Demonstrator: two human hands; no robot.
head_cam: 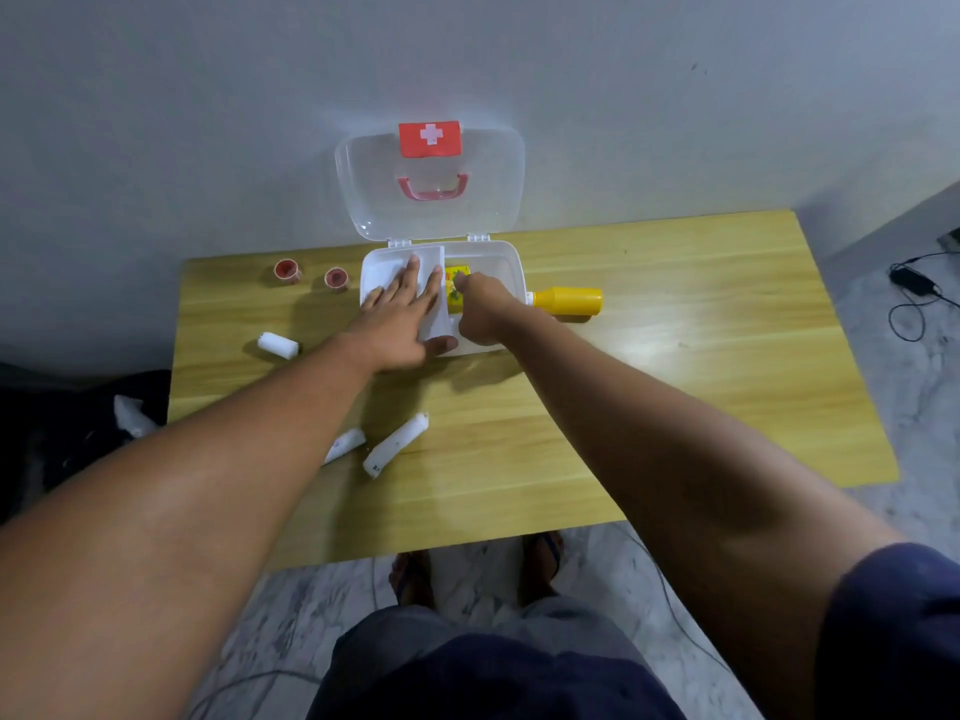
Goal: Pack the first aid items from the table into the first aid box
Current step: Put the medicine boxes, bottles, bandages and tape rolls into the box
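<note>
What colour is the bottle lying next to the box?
The bottle is yellow with a white cap, seen from the head camera.

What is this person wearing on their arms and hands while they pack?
Nothing on the forearms or hands: the left hand and right hand are bare, with no gloves, watch or rings that I can make out. A dark blue short sleeve shows on the right upper arm only.

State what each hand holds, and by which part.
Left hand lies flat on the white pad, gripping nothing. Right hand closes at the yellow packet; exact hold hidden.
</note>
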